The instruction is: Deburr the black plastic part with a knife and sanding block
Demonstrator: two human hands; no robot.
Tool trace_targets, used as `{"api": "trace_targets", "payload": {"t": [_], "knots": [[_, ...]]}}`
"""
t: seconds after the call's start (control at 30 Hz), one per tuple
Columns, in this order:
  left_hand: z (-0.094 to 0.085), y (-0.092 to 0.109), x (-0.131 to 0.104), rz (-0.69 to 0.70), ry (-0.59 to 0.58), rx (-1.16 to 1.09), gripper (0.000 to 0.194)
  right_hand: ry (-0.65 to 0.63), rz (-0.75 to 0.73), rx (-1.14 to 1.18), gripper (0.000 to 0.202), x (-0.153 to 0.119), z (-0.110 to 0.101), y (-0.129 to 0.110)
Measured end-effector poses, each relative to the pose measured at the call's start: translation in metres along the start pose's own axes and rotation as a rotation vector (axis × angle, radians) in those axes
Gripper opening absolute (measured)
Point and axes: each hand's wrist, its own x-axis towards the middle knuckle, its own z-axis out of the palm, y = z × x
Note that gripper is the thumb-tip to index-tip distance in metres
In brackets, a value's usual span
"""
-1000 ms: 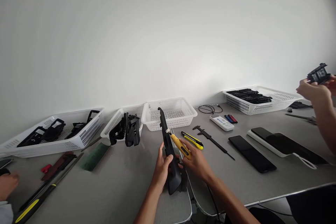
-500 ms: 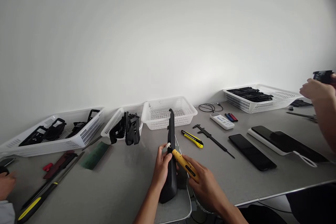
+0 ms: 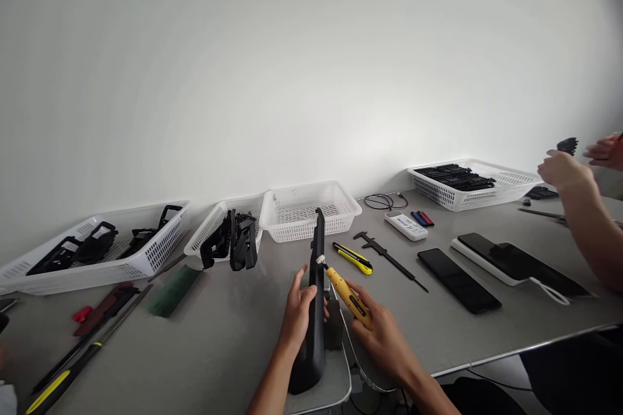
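My left hand (image 3: pixel 298 311) grips a long black plastic part (image 3: pixel 311 347), its narrow end pointing away from me. The thumb lies along the part's side, and fingertips show on the far side. In my right hand (image 3: pixel 382 337) is a yellow rotary tool (image 3: pixel 346 293), thick and pen-like with a dark panel. Its small whitish round head is at the right edge of the black part, beyond my left thumb; whether it touches, I cannot tell. Just right of the part lie a yellow utility knife (image 3: pixel 353 258) and a dark caliper (image 3: pixel 389 259).
White baskets (image 3: pixel 311 188) line the wall, some with black plastic parts. On the right are a calculator (image 3: pixel 406 225), a black phone (image 3: pixel 459 280) and a co-worker's hand (image 3: pixel 567 168). Files (image 3: pixel 63 379) and a green sheet (image 3: pixel 174 292) lie left. The table's edge (image 3: pixel 450 371) is near me.
The rotary tool's head has moved farther along the black part, away from me, and my left index finger has lifted off slightly. The co-worker's hands on the right have shifted left.
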Motion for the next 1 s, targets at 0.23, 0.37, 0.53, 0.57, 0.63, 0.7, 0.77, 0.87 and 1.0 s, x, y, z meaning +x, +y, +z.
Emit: {"api": "trace_targets", "payload": {"t": [0.23,0.37,0.53,0.57,0.63,0.7,0.77,0.87,1.0], "knots": [[0.0,-0.001,0.004,-0.009,-0.011,0.027,0.049,-0.068,0.048,0.035,0.071,0.015,-0.003,0.001],[0.001,-0.001,0.004,0.016,0.009,0.0,0.05,-0.144,0.036,0.047,0.075,0.008,-0.004,0.002],[0.002,-0.005,0.003,-0.018,0.005,-0.001,0.069,-0.168,0.018,0.021,0.077,0.007,0.0,0.001],[0.002,-0.006,0.003,-0.014,-0.002,0.012,0.071,-0.161,0.012,0.022,0.077,0.008,0.001,0.002],[0.003,-0.006,0.003,0.001,-0.015,0.038,0.071,-0.13,0.016,0.032,0.076,0.01,0.001,0.002],[0.003,-0.006,0.003,0.005,-0.031,0.06,0.068,-0.074,0.025,0.058,0.073,0.009,0.001,0.003],[0.003,-0.004,0.003,-0.005,-0.035,0.078,0.067,-0.032,0.015,0.087,0.071,0.006,-0.001,0.004],[0.003,-0.002,0.002,-0.022,-0.055,0.118,0.064,-0.072,-0.011,0.087,0.072,0.004,-0.002,0.004],[0.003,0.001,-0.001,-0.018,-0.121,0.197,0.05,-0.061,0.034,0.067,0.071,0.006,0.0,0.006]]}}
